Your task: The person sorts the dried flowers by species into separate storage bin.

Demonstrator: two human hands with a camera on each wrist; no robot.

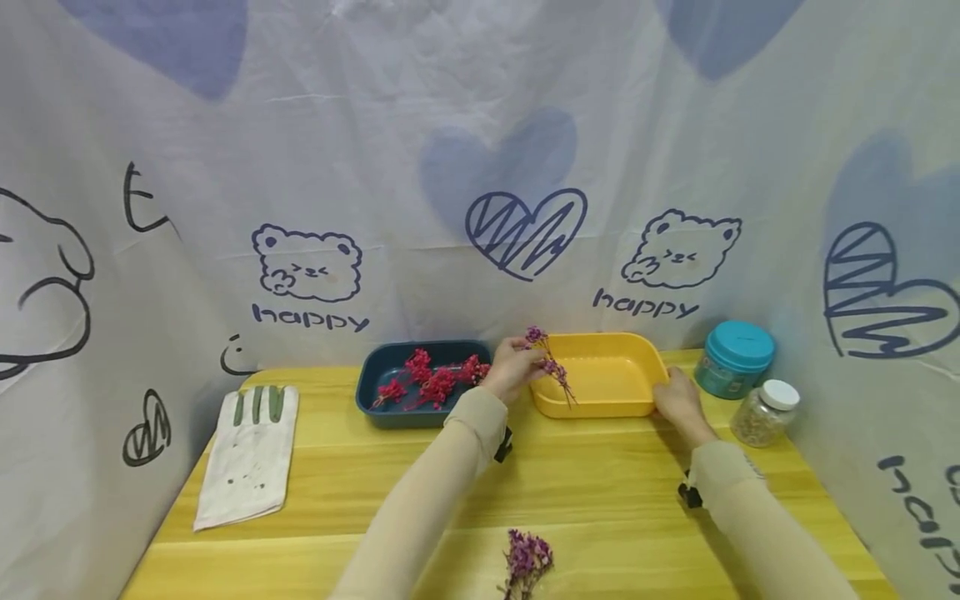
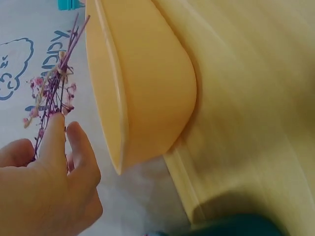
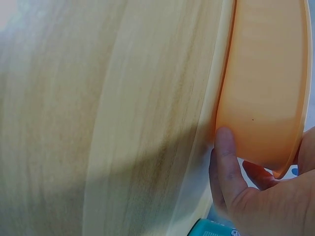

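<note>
In the head view my left hand [image 1: 513,367] pinches a sprig of purple dried flowers [image 1: 557,372] over the left end of a yellow tray [image 1: 600,408]. The left wrist view shows the sprig's thin stems [image 2: 74,42] pointing away from the fingers, beside the tray's rim. My right hand [image 1: 681,402] holds the tray's right end; up close, one digit [image 3: 227,152] presses the outer wall and others curl behind the rim. Left of it stands a dark blue tray [image 1: 408,422] holding several red flower sprigs [image 1: 437,386]. Another purple bunch [image 1: 528,554] lies near the front.
A white work glove [image 1: 247,467] with green-grey fingertips lies on the left of the wooden table [image 1: 600,492]. At the back right stand a teal lidded tub [image 1: 731,358] and a white-capped clear jar [image 1: 767,412]. A printed curtain [image 1: 420,275] encloses the table.
</note>
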